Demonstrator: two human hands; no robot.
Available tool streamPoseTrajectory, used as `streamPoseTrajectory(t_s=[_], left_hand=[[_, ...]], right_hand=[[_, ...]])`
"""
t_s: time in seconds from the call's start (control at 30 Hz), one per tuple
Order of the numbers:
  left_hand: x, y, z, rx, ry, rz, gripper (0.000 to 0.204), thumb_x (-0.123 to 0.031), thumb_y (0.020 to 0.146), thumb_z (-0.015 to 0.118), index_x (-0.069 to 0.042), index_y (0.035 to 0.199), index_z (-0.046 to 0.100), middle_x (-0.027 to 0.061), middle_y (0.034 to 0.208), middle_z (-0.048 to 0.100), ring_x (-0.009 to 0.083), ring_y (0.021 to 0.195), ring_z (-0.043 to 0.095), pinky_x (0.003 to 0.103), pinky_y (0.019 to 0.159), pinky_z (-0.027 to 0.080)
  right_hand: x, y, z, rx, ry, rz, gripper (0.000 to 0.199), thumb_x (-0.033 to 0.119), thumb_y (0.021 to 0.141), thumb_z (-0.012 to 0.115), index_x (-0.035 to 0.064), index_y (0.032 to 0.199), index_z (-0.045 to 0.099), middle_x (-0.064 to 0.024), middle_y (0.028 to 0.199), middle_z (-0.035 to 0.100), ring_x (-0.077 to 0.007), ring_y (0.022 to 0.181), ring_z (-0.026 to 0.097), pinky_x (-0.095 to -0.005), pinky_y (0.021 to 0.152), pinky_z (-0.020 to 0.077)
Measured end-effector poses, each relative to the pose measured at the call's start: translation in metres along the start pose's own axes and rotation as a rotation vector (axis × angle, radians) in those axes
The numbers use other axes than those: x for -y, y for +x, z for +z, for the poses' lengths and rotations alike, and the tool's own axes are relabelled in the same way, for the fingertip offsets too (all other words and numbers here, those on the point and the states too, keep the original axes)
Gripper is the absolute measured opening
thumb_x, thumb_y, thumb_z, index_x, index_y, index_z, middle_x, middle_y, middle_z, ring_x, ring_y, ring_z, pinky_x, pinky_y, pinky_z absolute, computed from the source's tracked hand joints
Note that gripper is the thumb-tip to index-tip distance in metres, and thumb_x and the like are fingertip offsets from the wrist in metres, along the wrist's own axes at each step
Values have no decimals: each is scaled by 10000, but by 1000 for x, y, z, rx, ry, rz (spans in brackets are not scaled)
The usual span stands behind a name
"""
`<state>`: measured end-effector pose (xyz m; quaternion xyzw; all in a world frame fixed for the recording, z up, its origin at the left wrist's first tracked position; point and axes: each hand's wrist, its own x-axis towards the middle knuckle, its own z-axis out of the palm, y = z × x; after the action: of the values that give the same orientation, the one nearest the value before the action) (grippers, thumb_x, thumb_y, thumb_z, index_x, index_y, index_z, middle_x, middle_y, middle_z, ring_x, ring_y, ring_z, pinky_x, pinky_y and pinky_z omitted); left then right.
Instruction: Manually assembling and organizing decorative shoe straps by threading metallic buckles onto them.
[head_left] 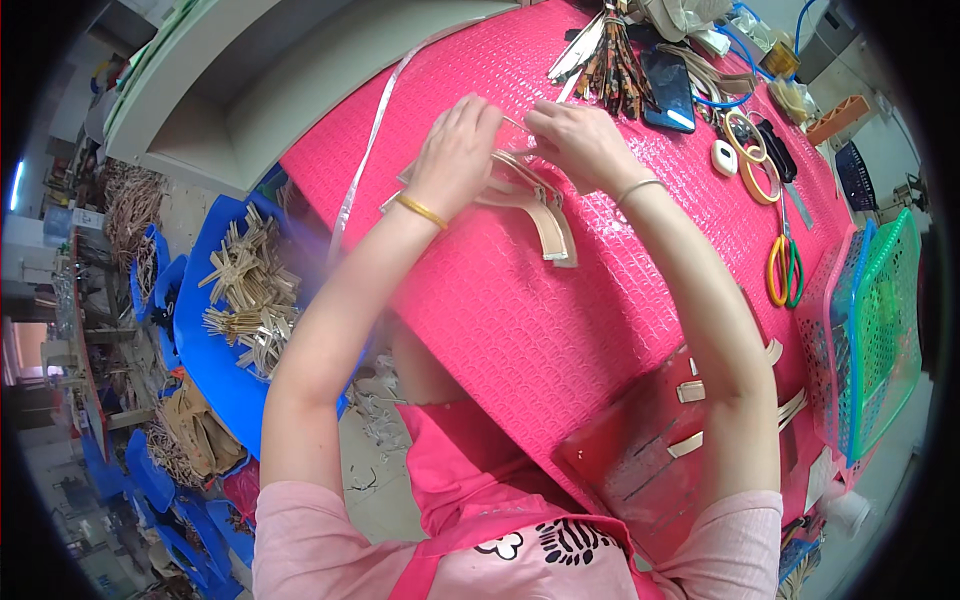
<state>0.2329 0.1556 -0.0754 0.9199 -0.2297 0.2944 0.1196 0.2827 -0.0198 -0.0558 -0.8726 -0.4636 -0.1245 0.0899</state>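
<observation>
Over the far part of the pink-covered table [480, 310], both my hands are closed and close together. My left hand [460, 150] has its fingers bent down round a thin tan strap [515, 122], and a yellow band circles that wrist. Facing it, my right hand [582, 143] pinches toward the same strap; its fingertips are partly hidden. Below and between the hands lie several curved beige straps [545, 222] with pale ends, partly covered by my left hand.
A blue bin [215, 330] of bundled straps stands left. At right are a phone [668, 90], tape rolls [760, 180], scissors [785, 270] and a green basket [885, 330]. A red board [620, 460] with strap pieces lies near my right arm. A shelf [215, 110] borders the far left.
</observation>
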Motion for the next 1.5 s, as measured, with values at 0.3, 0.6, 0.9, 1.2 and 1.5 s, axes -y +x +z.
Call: streamPoseTrajectory(t_s=[0.3,0.6,0.9,1.2,1.5], left_hand=[[5,33,25,354,249,-326,147,-162,773,509,-47,858,543,143,765,601,286,715,616,372,583,496],[15,52,8,634,76,-553,747,-372,656,669,-146,1265,300,185,1170,435,338,1091,440,449,872,397],[-227,-4,-32,530,-694,-115,208,-246,739,557,-49,749,620,151,689,584,301,676,573,392,602,448],[-336,-14,5,1144,-1823,-808,305,-240,879,405,29,896,546,126,720,605,191,604,609,265,537,499],[-371,1,25,595,-2225,-1328,402,-263,915,311,63,1148,339,229,1110,470,282,1016,502,373,844,447]], right_hand=[[-24,-44,15,-284,229,340,380,281,808,521,65,1119,478,-154,1039,542,-283,856,568,-351,763,456],[41,-191,-108,-165,521,692,124,24,770,538,-7,888,564,-97,790,568,-188,715,568,-280,645,441],[90,-341,-152,25,255,1232,183,141,737,610,-12,743,509,-121,692,551,-211,602,535,-305,556,423],[60,-383,-106,-72,151,1243,268,234,703,635,27,806,500,-142,793,517,-311,737,521,-403,643,410],[60,-379,-131,-309,163,1201,192,186,742,588,14,793,518,-128,641,576,-277,621,574,-380,570,428]])
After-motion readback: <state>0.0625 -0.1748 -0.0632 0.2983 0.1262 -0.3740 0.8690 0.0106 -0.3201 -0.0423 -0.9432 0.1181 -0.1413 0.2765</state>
